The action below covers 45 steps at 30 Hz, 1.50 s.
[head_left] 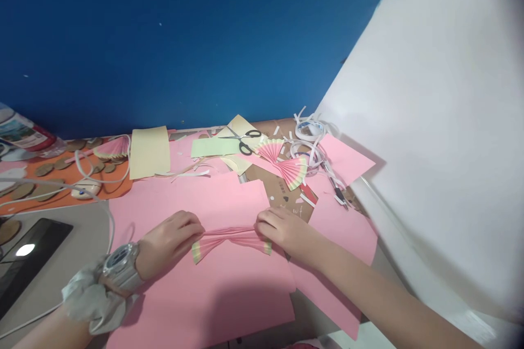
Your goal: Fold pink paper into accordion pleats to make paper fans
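A pleated pink paper fan (231, 237) with yellow-green ends lies over large pink paper sheets (196, 300). At its left end, my left hand (174, 234) pinches the folds with curled fingers. My right hand (282, 232) grips the opposite end the same way. The middle of the fan is narrow and its lower pleats spread out toward both ends. Beyond my right hand rests another pleated fan (282, 163), shaped like a bow, in pink with yellow-green edges. My fingertips partly hide the ends of the held fan.
Scissors (241, 139) lie on a green paper strip (215, 147) at the back. Tape rolls and white strips (309, 133) sit by the white wall. A yellow sheet (149, 152), a plastic bottle (30, 133), a black phone (35, 262) and cables are on the left.
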Tool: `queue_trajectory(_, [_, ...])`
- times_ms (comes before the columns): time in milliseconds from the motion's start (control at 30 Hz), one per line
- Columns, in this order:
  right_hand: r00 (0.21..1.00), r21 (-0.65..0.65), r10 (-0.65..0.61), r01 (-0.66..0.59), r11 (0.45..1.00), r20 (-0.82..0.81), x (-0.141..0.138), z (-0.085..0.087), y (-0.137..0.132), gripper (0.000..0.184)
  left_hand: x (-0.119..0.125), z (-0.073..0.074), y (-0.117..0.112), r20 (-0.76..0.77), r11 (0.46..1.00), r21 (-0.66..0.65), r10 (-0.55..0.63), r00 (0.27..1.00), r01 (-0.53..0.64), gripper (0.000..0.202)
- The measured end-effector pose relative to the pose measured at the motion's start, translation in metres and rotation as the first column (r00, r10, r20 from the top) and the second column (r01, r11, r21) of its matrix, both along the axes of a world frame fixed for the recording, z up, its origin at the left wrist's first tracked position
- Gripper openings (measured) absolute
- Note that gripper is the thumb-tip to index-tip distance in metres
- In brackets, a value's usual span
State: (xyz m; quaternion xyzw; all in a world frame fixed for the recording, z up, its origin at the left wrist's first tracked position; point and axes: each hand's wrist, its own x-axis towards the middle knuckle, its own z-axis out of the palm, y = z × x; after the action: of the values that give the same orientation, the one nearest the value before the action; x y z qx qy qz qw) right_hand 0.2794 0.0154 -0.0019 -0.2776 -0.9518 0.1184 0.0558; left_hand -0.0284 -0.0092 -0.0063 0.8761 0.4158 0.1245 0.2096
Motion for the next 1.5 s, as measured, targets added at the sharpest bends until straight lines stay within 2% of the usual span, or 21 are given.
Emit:
queue_trajectory(133, [1.0,-0.008,0.009,-0.009,1.0,-0.009,0.005,0.0,-0.003,0.02,-0.003,0.0,-0.005,0.0,1.0,0.013,-0.015,1.0,0.015,0.017])
queue_trajectory(333, [0.999,-0.04,-0.016,0.014,0.999,-0.042,0.007,0.0,0.002,0.02,0.001,0.006,-0.001,-0.022,0.996,-0.015,0.09,0.996,-0.09,0.015])
queue_trajectory(533, [0.997,-0.074,-0.046,0.042,0.996,-0.055,0.007,0.004,0.007,0.018,0.004,0.012,0.004,-0.033,0.993,-0.049,0.107,0.994,-0.109,0.014])
queue_trajectory(667, [0.996,-0.08,-0.071,0.066,0.995,-0.058,0.006,0.002,0.007,0.02,0.005,0.011,0.002,-0.062,0.995,0.013,0.103,0.993,-0.102,0.016])
queue_trajectory(833, [0.995,-0.07,-0.087,0.083,0.994,-0.057,0.004,0.002,0.008,0.019,0.0,-0.001,-0.002,-0.119,0.989,0.126,0.093,0.989,-0.078,0.02])
queue_trajectory(1033, [0.996,-0.016,-0.083,0.083,0.996,-0.037,0.006,0.0,0.006,0.016,-0.012,-0.01,-0.005,-0.156,0.976,0.215,0.011,0.988,0.023,0.017])
queue_trajectory(1367, [1.0,0.159,0.012,-0.009,0.987,-0.021,0.011,-0.007,-0.005,0.023,-0.017,0.001,-0.004,-0.09,0.971,0.226,-0.053,0.995,0.073,0.017])
queue_trajectory(1500, [0.999,0.209,0.036,-0.033,0.977,-0.01,0.013,-0.007,-0.012,0.026,-0.022,0.0,-0.012,-0.073,0.967,0.227,-0.098,0.992,0.112,0.022])
